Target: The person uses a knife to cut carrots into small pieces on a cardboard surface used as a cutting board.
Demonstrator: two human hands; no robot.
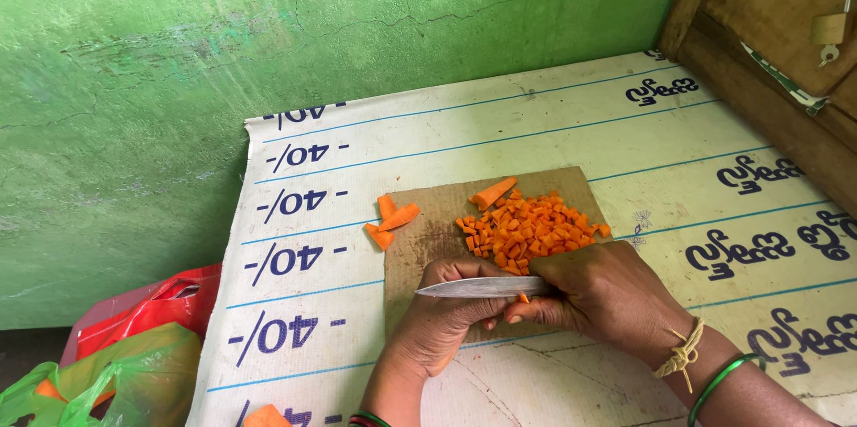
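While I watched through the head camera, the right hand [598,293] was closed around the handle of a knife [486,288], its blade lying flat and pointing left. Beneath the blade, the left hand [446,315] was curled on the brown cutting board [428,231], fingers pressed together; whatever it pinched stayed hidden. Diced carrot [531,231] lay heaped just beyond both hands, with longer carrot pieces [393,217] near the board's left edge. Red and green plastic bags [134,347] sat at lower left.
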